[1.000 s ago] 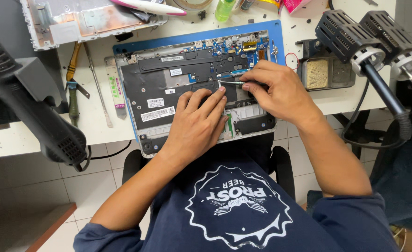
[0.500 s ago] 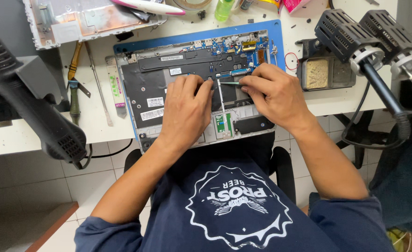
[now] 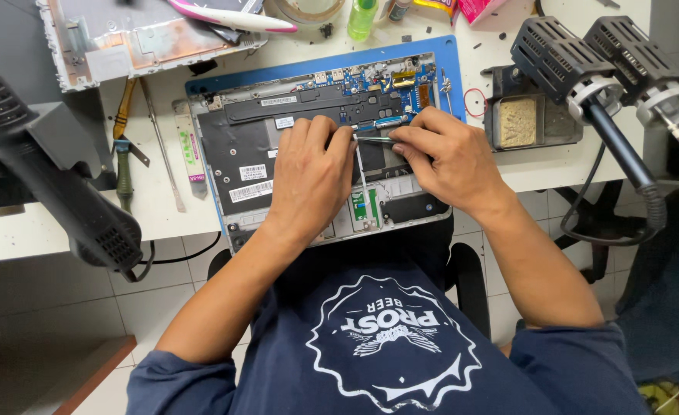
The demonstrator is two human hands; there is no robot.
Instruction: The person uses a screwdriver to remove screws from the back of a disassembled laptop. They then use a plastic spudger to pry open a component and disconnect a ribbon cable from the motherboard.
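1. One opened laptop (image 3: 278,154) is lying on one blue mat (image 3: 447,58) on the worktop (image 3: 162,215).
2. Two hands are working over it: the left hand (image 3: 308,173) and the right hand (image 3: 447,161).
3. One pair of tweezers (image 3: 375,139) is showing between them.
4. Two black hot-air nozzles (image 3: 600,65) are hanging at the right.
5. One green bottle (image 3: 361,19) is standing at the back.
6. One sponge tray (image 3: 520,123) is sitting beside the mat.

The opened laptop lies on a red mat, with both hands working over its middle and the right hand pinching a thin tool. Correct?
Not quite: the head view shows the mat is blue, not red. The opened laptop lies on it, both hands work over its middle, and the right hand pinches a thin tool.
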